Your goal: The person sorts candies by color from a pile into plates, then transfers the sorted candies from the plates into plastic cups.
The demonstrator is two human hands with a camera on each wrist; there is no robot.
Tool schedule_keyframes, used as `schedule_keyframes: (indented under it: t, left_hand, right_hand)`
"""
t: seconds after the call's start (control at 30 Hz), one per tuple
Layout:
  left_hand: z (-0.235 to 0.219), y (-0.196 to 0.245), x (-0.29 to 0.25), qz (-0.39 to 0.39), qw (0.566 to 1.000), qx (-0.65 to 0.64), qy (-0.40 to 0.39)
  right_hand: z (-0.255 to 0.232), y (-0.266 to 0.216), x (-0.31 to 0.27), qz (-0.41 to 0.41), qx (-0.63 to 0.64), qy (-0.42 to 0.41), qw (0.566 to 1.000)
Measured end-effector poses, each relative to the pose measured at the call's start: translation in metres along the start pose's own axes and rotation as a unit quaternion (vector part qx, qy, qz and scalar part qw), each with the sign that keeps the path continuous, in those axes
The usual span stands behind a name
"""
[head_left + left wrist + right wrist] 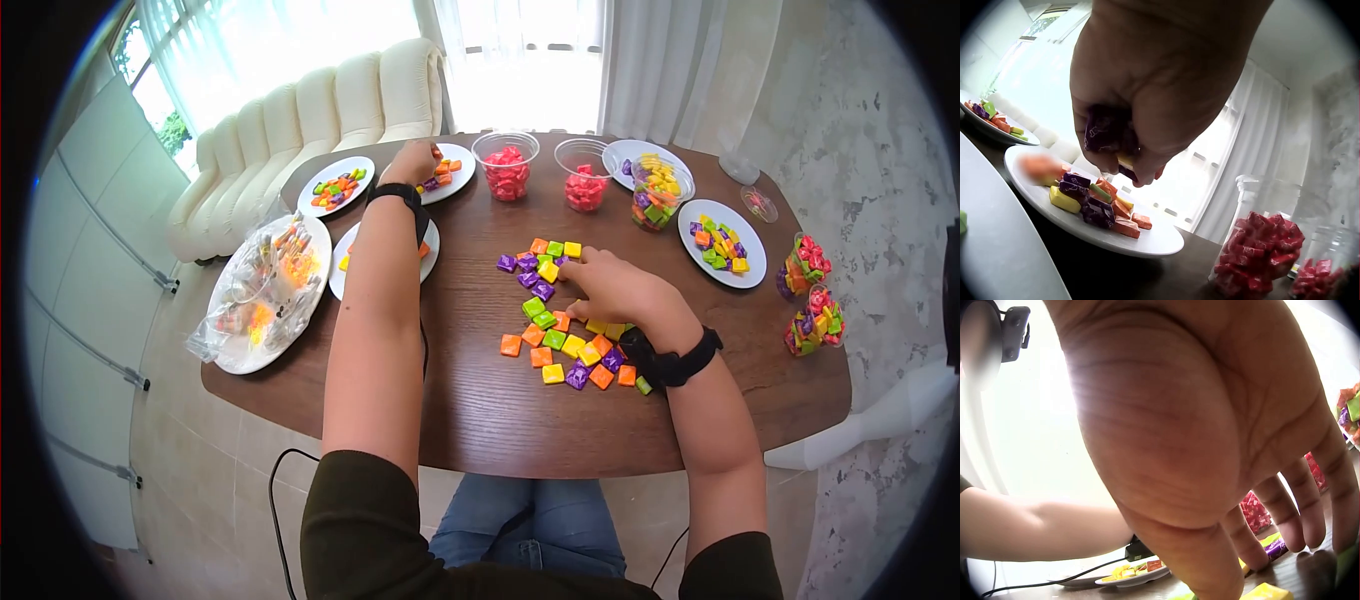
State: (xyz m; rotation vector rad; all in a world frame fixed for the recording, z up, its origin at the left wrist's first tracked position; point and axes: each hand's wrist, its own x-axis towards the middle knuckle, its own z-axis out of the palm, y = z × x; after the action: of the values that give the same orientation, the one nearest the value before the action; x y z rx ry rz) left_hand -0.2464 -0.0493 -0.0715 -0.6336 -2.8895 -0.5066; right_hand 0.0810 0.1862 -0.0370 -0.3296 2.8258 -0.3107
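Note:
My left hand (pixel 410 165) is over the far white plate (pixel 462 182). In the left wrist view its curled fingers hold purple wrapped candies (pixel 1107 131), with a bit of yellow showing below them. Orange, purple, yellow and green candies (pixel 1099 212) lie on the plate beneath, and a blurred orange piece (pixel 1041 167) shows at its left side. My right hand (pixel 625 288) hovers low over loose candies (pixel 543 337) scattered on the table, its fingers spread and pointing down. Yellow candy (pixel 1267 592) lies close by its thumb and fingertips; the palm holds nothing visible.
Two clear cups (pixel 506 175) (pixel 586 188) of red candies stand at the back. More plates of candies (pixel 335 190) (pixel 722 244) flank both sides. A large plate with a plastic bag (pixel 265 290) sits left; filled cups (pixel 814 325) stand near the right edge.

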Motion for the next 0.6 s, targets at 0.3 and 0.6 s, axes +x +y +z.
schedule_keyframes:
  t: [0.3, 0.6]
  left_hand:
    - [-0.007, 0.014, -0.013, -0.010, 0.998, -0.008, 0.058]
    - [-0.046, 0.054, -0.046, 0.067, 0.994, -0.087, 0.028]
  right_hand:
    - [-0.001, -0.002, -0.001, 0.007, 0.000, -0.005, 1.000]
    - [-0.003, 0.000, -0.002, -0.005, -0.003, -0.003, 1.000]
